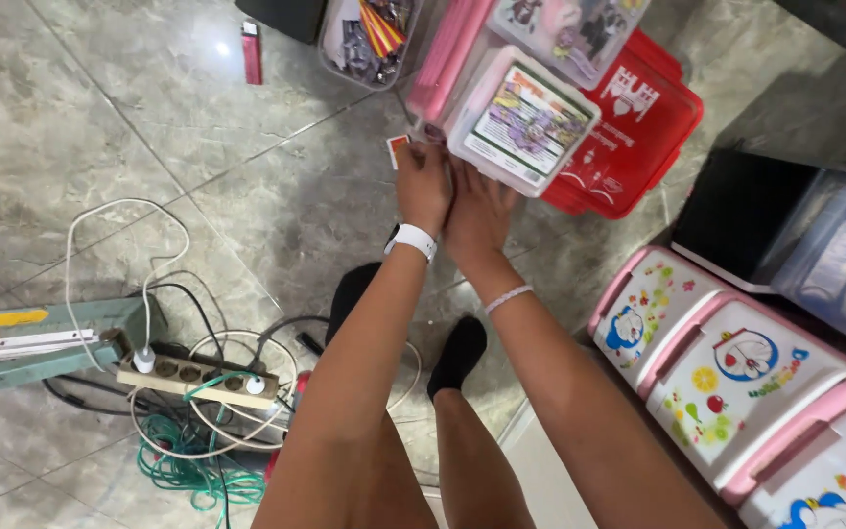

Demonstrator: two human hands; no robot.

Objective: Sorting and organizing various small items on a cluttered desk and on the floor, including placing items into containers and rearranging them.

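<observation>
My bare thighs and forearms fill the bottom of the view, both arms stretched forward and down. Below them, my feet in black socks [458, 353] stand on the grey marble-pattern floor [100, 108].

Left of my legs: a white power strip [196, 380] with plugs in it, sitting in a tangle of white, black and green cables [193, 468]. Just beyond it, a teal bar-shaped machine [41, 343] lies flat at the left edge.

Right of my legs: a pink and white plastic drawer unit [736, 377] with cartoon decals, lying close to my right arm. Behind it, a dark box and a translucent bluish bin [839, 255].

Further out, my left hand [423, 186] (white band on the wrist) and right hand [477, 211] (thin white bracelet) sit side by side, touching. Both reach the near edge of a clear plastic box [521, 122] with a colourful printed sheet on top. Fingers are curled on or under that edge; fingertips are hidden, so I can't tell how firm the grip is.

The box is tilted, resting over a red lidded container [638, 137], with a pink box [452, 54] just left of it.

Farthest: a clear tub of small items [369, 39] and a red lighter [251, 51] on the floor.
</observation>
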